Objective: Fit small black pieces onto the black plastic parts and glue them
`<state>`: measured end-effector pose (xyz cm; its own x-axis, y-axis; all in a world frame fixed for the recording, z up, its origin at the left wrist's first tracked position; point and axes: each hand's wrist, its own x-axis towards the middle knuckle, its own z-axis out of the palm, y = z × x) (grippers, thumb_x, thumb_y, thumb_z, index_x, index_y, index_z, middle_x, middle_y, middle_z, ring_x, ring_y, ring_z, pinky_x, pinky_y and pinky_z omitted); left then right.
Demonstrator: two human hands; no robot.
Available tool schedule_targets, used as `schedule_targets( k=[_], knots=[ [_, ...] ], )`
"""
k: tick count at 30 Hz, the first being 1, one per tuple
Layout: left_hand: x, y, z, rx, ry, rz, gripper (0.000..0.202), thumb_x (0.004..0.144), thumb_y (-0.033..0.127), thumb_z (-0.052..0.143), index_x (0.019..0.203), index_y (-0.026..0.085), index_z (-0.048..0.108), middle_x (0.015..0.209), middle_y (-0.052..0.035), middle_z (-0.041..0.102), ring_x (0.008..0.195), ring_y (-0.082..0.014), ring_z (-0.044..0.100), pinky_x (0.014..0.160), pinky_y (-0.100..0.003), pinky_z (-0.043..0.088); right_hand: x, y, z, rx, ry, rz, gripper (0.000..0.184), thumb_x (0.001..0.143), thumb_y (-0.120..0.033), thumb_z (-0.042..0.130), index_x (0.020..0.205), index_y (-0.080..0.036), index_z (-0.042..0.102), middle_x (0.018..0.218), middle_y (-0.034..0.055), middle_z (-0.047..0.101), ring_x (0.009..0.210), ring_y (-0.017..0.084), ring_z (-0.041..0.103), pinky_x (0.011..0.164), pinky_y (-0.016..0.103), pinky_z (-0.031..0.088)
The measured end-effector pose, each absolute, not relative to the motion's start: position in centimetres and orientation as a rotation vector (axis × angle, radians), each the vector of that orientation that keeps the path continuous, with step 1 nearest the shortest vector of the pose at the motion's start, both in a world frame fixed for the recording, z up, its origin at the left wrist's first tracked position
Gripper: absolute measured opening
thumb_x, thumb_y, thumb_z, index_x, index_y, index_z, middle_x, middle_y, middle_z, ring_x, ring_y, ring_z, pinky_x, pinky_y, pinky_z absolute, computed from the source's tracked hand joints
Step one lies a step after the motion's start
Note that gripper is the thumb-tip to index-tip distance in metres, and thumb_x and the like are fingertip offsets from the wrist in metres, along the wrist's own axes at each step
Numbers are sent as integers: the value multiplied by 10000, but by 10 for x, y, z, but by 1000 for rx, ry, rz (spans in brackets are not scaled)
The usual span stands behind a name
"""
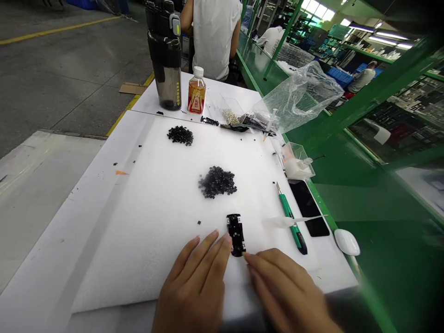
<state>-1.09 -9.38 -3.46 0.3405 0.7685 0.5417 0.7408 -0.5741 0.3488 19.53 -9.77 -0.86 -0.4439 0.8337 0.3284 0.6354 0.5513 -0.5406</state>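
A small black rectangular plastic part (236, 236) lies lengthwise on the white foam sheet (149, 240). My left hand (199, 277) rests flat with fingers stretched out, its fingertips at the part's left edge. At the part's near right corner is my right hand (282, 282), thumb and fingers pressed together; what they pinch, if anything, is too small to tell. Just beyond the part sits a pile of tiny black pieces (218, 182). One loose black piece (199, 222) lies to the left.
Farther back are another black pile (180, 135), a drink bottle (196, 92) and a tall tumbler (166, 69). On the right lie a green utility knife (290, 215), a phone (308, 208), a clear box (298, 162) and a white lamp-like object (347, 242). A person sits beyond the table.
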Motion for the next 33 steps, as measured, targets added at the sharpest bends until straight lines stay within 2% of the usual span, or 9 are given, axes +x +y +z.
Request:
schedule_targets(
  k=[3,5,12,15,20,23,25,27,33],
  knots=[
    [-12,-99,-36,2588,1434,1036,451,893,-22,457,1300,97,612,1339,-70,651,1310,-240,545,1111,-416,365,194,-97,-8,-1437,-1673,254,51,1076,-203,569,1037,-178,591,960,50,567,867,203,570,740,280,473],
    [-14,-99,-36,2613,1414,1020,450,890,-15,466,1286,122,630,1350,-65,643,1309,-250,547,1099,-423,375,195,-90,-9,-1511,-1331,199,173,1029,-300,679,1001,-175,564,956,54,557,851,202,572,725,267,473],
    [-20,-98,-38,2794,1327,814,546,834,-10,496,1358,117,579,1449,-100,553,1372,-306,474,1107,-478,357,203,-68,-21,-1462,-1371,571,532,1002,-381,694,1433,-180,455,1312,121,494,1226,278,482,1079,443,437],
    [-18,-96,-37,2874,1280,765,529,825,-12,497,1336,83,593,1463,-111,535,1372,-330,470,1142,-502,318,204,-66,-24,-1502,-1417,659,415,1048,-378,628,1412,-224,501,1311,83,514,1216,256,500,1071,417,454],
    [-14,-94,-33,2914,1211,719,433,850,39,531,1271,43,631,1430,-135,563,1339,-322,511,1192,-503,266,205,-66,-22,-1507,-1303,685,252,1079,-387,621,1294,-256,618,1203,31,589,1134,221,563,984,302,511],
    [-17,-95,-31,2960,1189,668,432,848,59,547,1272,55,631,1450,-135,542,1348,-327,501,1196,-517,259,209,-71,-20,-1517,-1120,724,317,1099,-450,608,1326,-229,623,946,33,639,780,176,636,751,246,566],
    [-17,-95,-29,2960,1197,655,422,854,69,550,1266,71,637,1460,-125,534,1356,-327,491,1191,-516,262,212,-73,-18,-1520,-999,815,370,1103,-524,585,1261,-200,667,750,18,590,503,122,508,506,198,490],
    [-15,-94,-27,2916,1204,668,413,849,51,553,1250,78,649,1445,-121,550,1350,-328,498,1171,-507,292,215,-73,-15,-1463,-899,917,408,1088,-564,590,1096,-172,704,633,4,495,440,108,401,397,175,365],
    [-5,-92,-25,2684,1287,906,384,862,-6,518,1213,53,660,1340,-121,642,1305,-287,550,1110,-465,379,212,-57,-5,-1134,-620,1194,344,948,-344,812,853,-181,524,688,-24,383,574,119,418,498,165,425]
  ],
)
